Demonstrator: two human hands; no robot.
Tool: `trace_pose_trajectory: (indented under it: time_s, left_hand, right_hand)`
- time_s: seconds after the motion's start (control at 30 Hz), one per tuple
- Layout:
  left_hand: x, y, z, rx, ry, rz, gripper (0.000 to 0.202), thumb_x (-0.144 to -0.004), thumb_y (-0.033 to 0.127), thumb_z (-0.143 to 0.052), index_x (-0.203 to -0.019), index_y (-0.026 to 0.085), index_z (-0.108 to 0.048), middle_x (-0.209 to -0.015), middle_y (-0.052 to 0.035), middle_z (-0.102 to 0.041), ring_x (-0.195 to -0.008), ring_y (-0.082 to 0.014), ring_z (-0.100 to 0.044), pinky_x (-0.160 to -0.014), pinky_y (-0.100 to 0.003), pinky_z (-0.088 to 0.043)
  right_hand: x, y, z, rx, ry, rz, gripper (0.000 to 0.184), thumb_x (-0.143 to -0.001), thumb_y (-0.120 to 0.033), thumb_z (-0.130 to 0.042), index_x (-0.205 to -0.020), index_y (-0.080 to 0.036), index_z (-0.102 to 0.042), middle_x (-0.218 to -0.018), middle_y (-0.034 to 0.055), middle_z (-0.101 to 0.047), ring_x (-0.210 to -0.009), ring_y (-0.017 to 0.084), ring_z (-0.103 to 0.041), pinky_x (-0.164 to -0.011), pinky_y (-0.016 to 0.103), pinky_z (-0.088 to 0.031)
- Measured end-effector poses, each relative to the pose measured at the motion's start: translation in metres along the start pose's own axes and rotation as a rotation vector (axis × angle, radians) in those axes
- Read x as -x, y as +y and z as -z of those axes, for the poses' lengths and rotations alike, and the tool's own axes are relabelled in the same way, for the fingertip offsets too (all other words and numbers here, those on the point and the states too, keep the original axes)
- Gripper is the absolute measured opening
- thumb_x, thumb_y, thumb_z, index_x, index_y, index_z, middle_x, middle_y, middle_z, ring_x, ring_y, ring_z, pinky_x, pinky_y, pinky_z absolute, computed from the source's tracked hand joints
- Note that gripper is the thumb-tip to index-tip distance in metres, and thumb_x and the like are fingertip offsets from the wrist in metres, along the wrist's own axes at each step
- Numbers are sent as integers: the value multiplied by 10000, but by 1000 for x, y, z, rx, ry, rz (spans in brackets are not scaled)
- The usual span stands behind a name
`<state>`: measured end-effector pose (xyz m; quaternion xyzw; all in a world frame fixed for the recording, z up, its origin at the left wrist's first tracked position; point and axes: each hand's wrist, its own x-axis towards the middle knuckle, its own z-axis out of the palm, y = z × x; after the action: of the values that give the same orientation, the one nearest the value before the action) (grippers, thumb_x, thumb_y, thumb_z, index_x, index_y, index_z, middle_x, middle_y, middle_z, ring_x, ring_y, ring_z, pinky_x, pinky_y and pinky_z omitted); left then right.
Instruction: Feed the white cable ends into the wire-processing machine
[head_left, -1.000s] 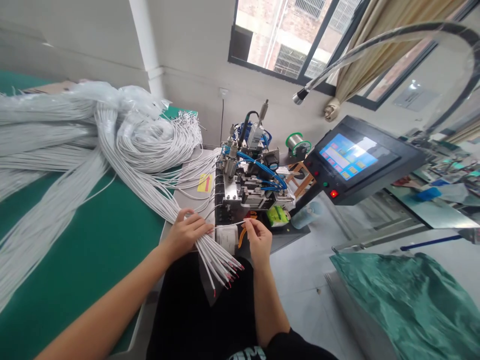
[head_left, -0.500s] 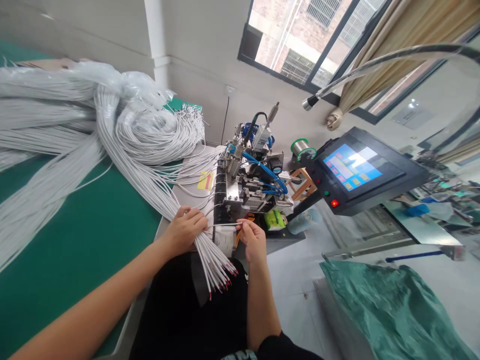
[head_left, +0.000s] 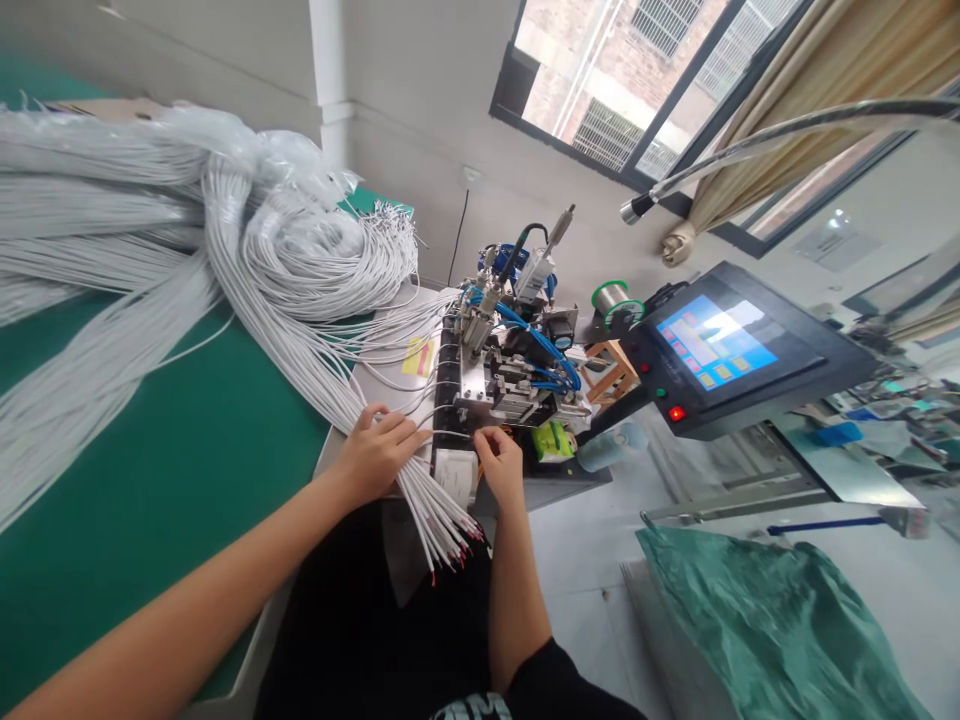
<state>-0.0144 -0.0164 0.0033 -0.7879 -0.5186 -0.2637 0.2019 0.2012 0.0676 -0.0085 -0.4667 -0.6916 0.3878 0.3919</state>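
Note:
A thick bundle of white cables (head_left: 307, 365) runs down from the green table, its stripped ends (head_left: 461, 550) fanned out over my lap with red tips showing. My left hand (head_left: 381, 455) is closed over this bundle, fingers bent across it near the machine's edge. One single white cable (head_left: 448, 433) stretches from my left fingers across the black clamp strip (head_left: 448, 385). Its far end is pinched between thumb and fingers of my right hand (head_left: 501, 463), beside the wire-processing machine (head_left: 499, 345). The fingertips partly hide that cable end.
Coiled white cables in clear plastic (head_left: 300, 240) are heaped on the green table (head_left: 187, 430). Right of the machine stand a solder wire spool (head_left: 616, 303) and a tilted control screen (head_left: 720, 345). A green plastic sheet (head_left: 780, 610) covers something at lower right.
My right hand has moved slightly up toward the machine with the single cable, which now lies over the black strip. The left hand stays on the bundle. The view has shifted a little.

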Motion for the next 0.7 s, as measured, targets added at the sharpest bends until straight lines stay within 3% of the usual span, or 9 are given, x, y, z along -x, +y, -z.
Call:
trace_pose_trajectory:
  time_s: [0.23,0.5,0.7]
  left_hand:
    - [-2,0,5,7,-18,-19,227,-852,192,-525,-1041,182,-651,-788,-44,-639,-810,-209,-573,-879,-416,-335]
    - [-2,-1,6,31,-9,-27,227,-876,245,-536,-1064,185,-647,-769,-35,-633,-798,-203,-567,-884,-411,-341]
    - [1,-1,4,8,-68,-12,272,-857,290,-548,-1090,182,-638,-802,-55,-653,-818,-224,-577,-892,-430,-337]
  right_hand:
    - [-11,8,-6,-99,-131,17,224,-799,-355,-501,-636,-205,-473,-602,-40,-418,-592,126,-397,-579,237,-337]
    - [-12,9,-7,-116,-114,52,199,-813,-332,-491,-663,-203,-476,-616,-46,-414,-586,120,-381,-587,241,-323]
    - [-17,17,-10,-229,-139,-46,190,-764,-340,-523,-639,-199,-495,-575,-50,-436,-561,120,-396,-561,240,-326]
